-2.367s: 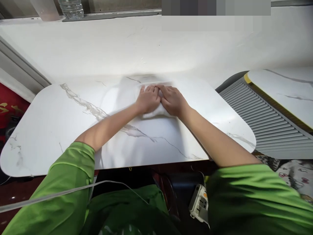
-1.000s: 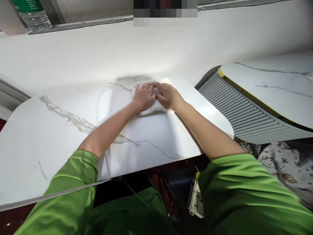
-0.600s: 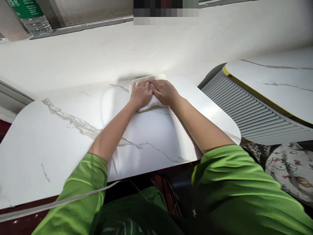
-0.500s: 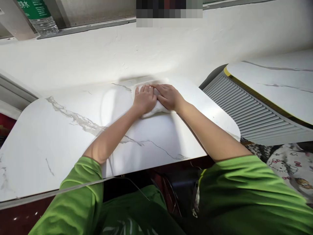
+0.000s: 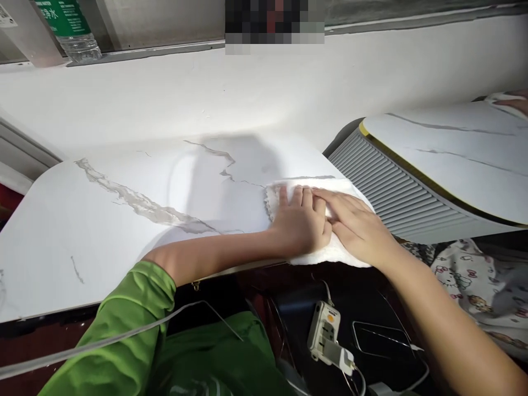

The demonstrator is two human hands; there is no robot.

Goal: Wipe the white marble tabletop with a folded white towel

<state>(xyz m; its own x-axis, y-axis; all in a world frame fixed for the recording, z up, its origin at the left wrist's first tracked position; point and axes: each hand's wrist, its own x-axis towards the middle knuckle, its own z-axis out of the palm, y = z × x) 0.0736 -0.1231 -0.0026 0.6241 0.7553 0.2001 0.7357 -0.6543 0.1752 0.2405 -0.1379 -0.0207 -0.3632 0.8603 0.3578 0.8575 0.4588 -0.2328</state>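
Note:
A white cloth (image 5: 342,254) with a ragged left edge lies spread at the front right of the white marble-patterned table (image 5: 124,264), its lower part hanging over the front edge. My left hand (image 5: 301,223) presses on it with fingers stretched out and apart. Beside it, my right hand (image 5: 355,223) also rests flat on the cloth, its fingers reaching toward those of the left. Both palms face down, so their undersides are hidden.
A power strip (image 5: 324,333) with a plugged-in charger and a phone (image 5: 383,341) lie on a black seat below the table. A ribbed cabinet (image 5: 383,187) stands at right; another person's hand (image 5: 513,104) shows there. A water bottle (image 5: 76,33) stands on the ledge.
Both hands and the cloth have slid from the table's back middle toward the front right. The power strip and phone have come into view, and another person's hand appears at the right edge.

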